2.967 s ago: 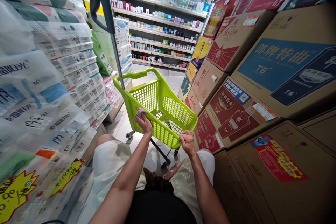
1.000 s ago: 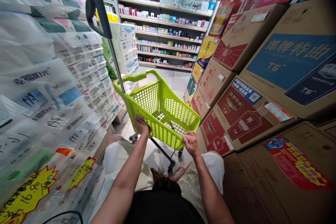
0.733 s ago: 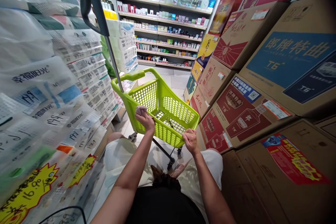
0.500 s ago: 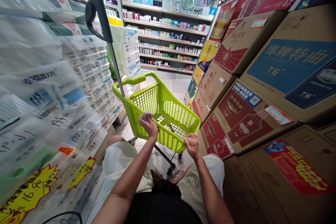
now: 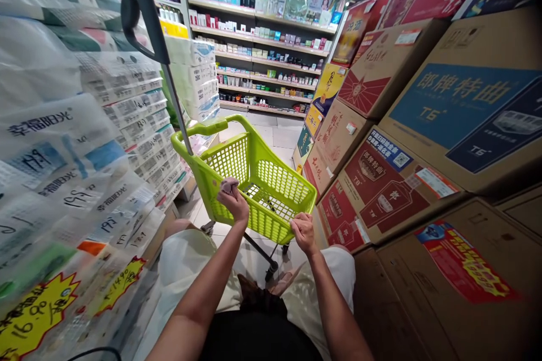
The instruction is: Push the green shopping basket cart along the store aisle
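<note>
A lime-green shopping basket on wheels [image 5: 277,180] stands in front of my knees, with lattice walls and a long metal pull handle [image 5: 148,39] rising at its left. My left hand [image 5: 235,203] is closed round a crumpled pinkish-grey cloth [image 5: 229,186] at the near left part of the basket's rim. At the near right corner, my right hand [image 5: 303,231] has its fingers wrapped over the rim. Through the lattice the floor of the basket shows with nothing lying on it.
Wrapped paper packs [image 5: 76,141] are stacked high close on my left, with yellow price signs [image 5: 42,316]. Cardboard cartons [image 5: 466,101] form a wall on my right. Beyond the basket, shelves [image 5: 262,56] hold many small boxes and bottles across a tiled floor [image 5: 271,135].
The whole view has shifted slightly, so the basket and both hands appear a little further left. My left hand with the cloth has moved slightly along the rim; the right hand keeps its grip.
</note>
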`<state>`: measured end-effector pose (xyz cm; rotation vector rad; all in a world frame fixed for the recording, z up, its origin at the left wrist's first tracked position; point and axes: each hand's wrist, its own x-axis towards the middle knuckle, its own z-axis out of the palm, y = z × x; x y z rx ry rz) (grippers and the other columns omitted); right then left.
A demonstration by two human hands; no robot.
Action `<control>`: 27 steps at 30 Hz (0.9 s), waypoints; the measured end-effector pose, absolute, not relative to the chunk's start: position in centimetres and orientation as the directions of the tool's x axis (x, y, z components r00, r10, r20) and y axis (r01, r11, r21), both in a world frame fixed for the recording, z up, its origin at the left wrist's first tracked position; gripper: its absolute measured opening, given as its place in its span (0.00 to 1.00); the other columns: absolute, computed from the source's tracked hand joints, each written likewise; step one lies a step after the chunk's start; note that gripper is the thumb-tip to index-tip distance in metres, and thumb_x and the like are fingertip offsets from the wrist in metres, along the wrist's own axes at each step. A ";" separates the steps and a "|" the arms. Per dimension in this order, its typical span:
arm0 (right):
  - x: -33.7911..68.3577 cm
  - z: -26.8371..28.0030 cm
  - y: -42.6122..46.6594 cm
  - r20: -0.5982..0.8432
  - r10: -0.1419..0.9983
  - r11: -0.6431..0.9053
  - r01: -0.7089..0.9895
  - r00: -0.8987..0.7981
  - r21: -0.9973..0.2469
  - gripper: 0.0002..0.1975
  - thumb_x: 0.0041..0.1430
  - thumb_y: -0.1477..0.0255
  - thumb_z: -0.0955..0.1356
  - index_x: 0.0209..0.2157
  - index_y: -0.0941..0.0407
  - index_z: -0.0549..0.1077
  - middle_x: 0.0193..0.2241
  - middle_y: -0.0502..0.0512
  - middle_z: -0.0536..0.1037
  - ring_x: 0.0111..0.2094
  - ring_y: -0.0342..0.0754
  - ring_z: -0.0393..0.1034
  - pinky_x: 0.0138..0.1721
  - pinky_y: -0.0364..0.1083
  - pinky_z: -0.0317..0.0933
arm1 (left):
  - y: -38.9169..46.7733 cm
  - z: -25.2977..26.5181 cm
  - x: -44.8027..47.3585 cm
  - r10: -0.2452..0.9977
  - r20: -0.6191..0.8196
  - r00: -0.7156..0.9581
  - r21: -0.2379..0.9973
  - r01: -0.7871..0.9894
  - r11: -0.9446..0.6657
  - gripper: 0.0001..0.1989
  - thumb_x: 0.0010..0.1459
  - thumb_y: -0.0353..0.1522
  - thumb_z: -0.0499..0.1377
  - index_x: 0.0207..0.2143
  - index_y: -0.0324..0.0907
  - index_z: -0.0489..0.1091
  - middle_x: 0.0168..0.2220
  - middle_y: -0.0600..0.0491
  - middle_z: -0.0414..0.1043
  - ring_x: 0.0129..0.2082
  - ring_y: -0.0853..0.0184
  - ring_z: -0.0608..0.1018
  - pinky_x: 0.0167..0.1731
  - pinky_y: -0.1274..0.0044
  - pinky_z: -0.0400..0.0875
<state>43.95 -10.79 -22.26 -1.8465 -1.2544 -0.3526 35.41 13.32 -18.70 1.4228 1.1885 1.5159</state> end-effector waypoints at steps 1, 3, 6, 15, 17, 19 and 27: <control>44.0 -22.2 -10.9 0.633 0.625 -0.133 0.862 0.456 -0.489 0.25 0.72 0.67 0.59 0.17 0.54 0.58 0.18 0.47 0.65 0.32 0.46 0.67 0.46 0.52 0.50 | 14.1 -18.1 35.3 0.938 0.312 -0.151 0.949 0.094 -0.300 0.08 0.67 0.31 0.56 0.46 0.40 0.63 0.53 0.37 0.65 0.58 0.51 0.68 0.63 0.58 0.60; 44.1 -22.1 -11.0 0.628 0.630 -0.136 0.861 0.456 -0.489 0.25 0.72 0.67 0.59 0.17 0.54 0.59 0.18 0.47 0.66 0.32 0.46 0.67 0.46 0.52 0.50 | 17.3 -16.1 34.9 0.925 0.305 -0.227 0.951 0.125 -0.283 0.09 0.65 0.29 0.57 0.47 0.39 0.64 0.53 0.38 0.65 0.58 0.52 0.68 0.63 0.59 0.60; 44.2 -22.1 -11.0 0.628 0.627 -0.137 0.859 0.461 -0.494 0.25 0.71 0.68 0.59 0.17 0.54 0.58 0.17 0.47 0.66 0.32 0.47 0.66 0.46 0.52 0.50 | 22.7 -13.1 34.0 0.894 0.317 -0.316 0.947 0.160 -0.279 0.12 0.64 0.29 0.58 0.50 0.36 0.65 0.53 0.37 0.62 0.59 0.51 0.66 0.64 0.57 0.59; 44.1 -22.0 -11.1 0.603 0.618 -0.119 0.818 0.504 -0.562 0.25 0.70 0.66 0.58 0.17 0.54 0.58 0.18 0.48 0.65 0.32 0.48 0.66 0.47 0.53 0.51 | 11.0 -20.8 33.2 0.825 0.542 0.160 0.811 0.158 -0.563 0.09 0.65 0.34 0.57 0.43 0.43 0.75 0.48 0.41 0.63 0.49 0.54 0.69 0.57 0.59 0.67; 44.2 -22.0 -11.4 0.596 0.621 -0.113 0.810 0.509 -0.575 0.25 0.71 0.67 0.56 0.18 0.54 0.58 0.19 0.49 0.65 0.34 0.48 0.67 0.48 0.53 0.52 | 8.8 -22.1 33.0 0.774 0.562 0.292 0.784 0.111 -0.611 0.09 0.64 0.35 0.58 0.43 0.45 0.77 0.47 0.41 0.65 0.49 0.54 0.69 0.57 0.59 0.68; 44.3 -22.0 -11.7 0.591 0.626 -0.109 0.808 0.508 -0.579 0.24 0.71 0.67 0.54 0.19 0.53 0.58 0.20 0.49 0.66 0.36 0.49 0.67 0.49 0.54 0.52 | 9.4 -21.8 32.9 0.749 0.572 0.333 0.770 0.095 -0.630 0.09 0.62 0.34 0.59 0.42 0.46 0.78 0.47 0.41 0.65 0.50 0.53 0.69 0.58 0.58 0.66; 43.8 -21.7 -11.3 0.570 0.560 -0.093 0.729 0.601 -0.678 0.27 0.73 0.64 0.51 0.26 0.53 0.69 0.29 0.54 0.74 0.41 0.51 0.69 0.52 0.53 0.54 | 11.3 -19.7 33.1 0.816 0.553 0.171 0.800 0.167 -0.577 0.09 0.61 0.32 0.58 0.41 0.44 0.77 0.48 0.41 0.65 0.51 0.52 0.68 0.59 0.58 0.65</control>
